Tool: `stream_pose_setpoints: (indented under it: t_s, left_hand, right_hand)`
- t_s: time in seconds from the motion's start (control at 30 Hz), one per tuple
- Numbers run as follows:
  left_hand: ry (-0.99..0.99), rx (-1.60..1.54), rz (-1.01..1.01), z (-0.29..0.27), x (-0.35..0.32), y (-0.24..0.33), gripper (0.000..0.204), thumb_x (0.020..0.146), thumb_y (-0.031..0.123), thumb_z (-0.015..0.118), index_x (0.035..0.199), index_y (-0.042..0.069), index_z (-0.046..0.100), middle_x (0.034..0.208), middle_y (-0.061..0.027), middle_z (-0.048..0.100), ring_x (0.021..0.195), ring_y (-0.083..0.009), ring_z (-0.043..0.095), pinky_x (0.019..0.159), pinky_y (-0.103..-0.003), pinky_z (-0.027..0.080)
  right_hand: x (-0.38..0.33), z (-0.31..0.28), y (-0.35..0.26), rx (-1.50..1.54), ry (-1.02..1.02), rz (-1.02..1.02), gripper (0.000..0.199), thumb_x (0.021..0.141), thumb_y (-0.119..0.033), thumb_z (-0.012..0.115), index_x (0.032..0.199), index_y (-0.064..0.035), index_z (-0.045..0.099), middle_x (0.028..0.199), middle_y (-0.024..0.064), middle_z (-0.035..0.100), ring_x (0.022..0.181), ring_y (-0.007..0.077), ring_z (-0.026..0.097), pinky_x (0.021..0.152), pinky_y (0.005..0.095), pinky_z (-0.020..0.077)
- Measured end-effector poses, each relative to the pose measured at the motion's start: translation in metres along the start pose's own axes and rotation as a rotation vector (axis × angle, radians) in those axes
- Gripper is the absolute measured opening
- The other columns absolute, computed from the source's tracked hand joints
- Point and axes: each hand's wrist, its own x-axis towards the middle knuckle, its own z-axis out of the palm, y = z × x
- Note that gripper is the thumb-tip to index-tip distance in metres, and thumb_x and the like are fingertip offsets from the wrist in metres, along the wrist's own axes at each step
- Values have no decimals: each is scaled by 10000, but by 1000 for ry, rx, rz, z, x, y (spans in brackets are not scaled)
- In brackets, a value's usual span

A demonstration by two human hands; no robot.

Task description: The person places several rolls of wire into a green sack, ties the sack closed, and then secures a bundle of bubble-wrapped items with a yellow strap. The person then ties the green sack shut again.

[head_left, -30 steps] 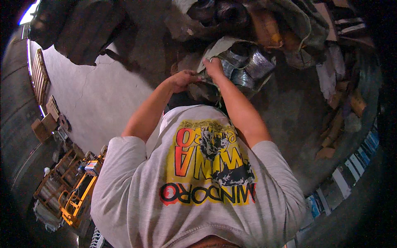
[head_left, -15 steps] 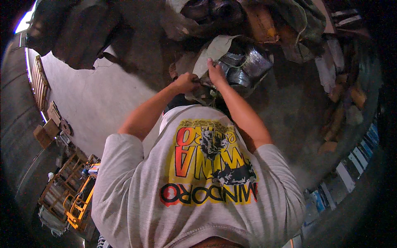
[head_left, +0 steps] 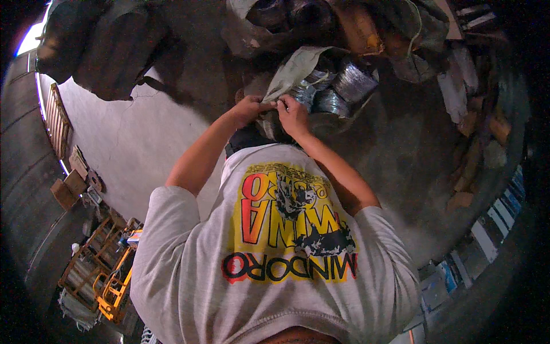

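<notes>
In front of me stands an open pale woven sack (head_left: 293, 70) holding several shiny silver coils of what looks like wire (head_left: 354, 83). My left hand (head_left: 248, 109) is closed on the near left edge of the sack's mouth. Right beside it, my right hand (head_left: 293, 117) pinches the same gathered edge, fingertips almost meeting the left hand's. Between the hands the sack cloth is bunched, and the exact grip of the fingers is partly hidden. The coils lie just beyond my right hand, not touched by it.
Another open sack (head_left: 246, 37) with dark coils stands beyond, beside a brown carton (head_left: 362, 28). Large dark bundles (head_left: 109, 51) are at the far left. Cardboard pieces (head_left: 467, 126) lie along the right. A yellow-framed cart (head_left: 112, 295) and wooden pallet (head_left: 56, 120) are on the left.
My right hand has moved left and slightly down, close to my left hand. The left hand shifted slightly left. The sack's flap is now drawn together in folds, showing more of the coils.
</notes>
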Motion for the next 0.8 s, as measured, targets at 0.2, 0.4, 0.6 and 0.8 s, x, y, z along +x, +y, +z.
stream_pose_setpoints:
  t_s: [0.2,0.4,0.6,0.8]
  left_hand:
    - [61,1212,108,-23,11,4,397,793,240,716,1034,-55,604,1049,-235,671,986,-367,663,806,-487,539]
    - [64,1379,321,-36,19,-31,327,808,233,680,1026,-12,679,999,-232,682,950,-405,661,853,-431,531]
    - [378,462,280,-16,2,-32,337,799,185,731,1055,-23,663,1000,-206,693,938,-361,666,825,-397,513]
    - [303,166,141,-11,4,-23,314,857,191,710,1098,-5,662,902,-107,701,788,-180,643,711,-335,505]
  right_hand:
    - [-7,-17,-3,-36,-5,-37,182,858,-199,633,962,-63,694,878,162,697,807,364,676,688,425,530]
    - [-6,2,1,28,-34,39,218,839,-230,651,925,-34,695,846,174,697,769,338,686,680,405,527]
    - [4,22,13,88,-110,127,258,828,-260,667,883,-9,694,780,173,681,722,308,672,661,381,507]
    - [14,31,7,194,-46,138,263,826,-254,672,922,-12,709,811,169,700,730,270,678,681,357,513]
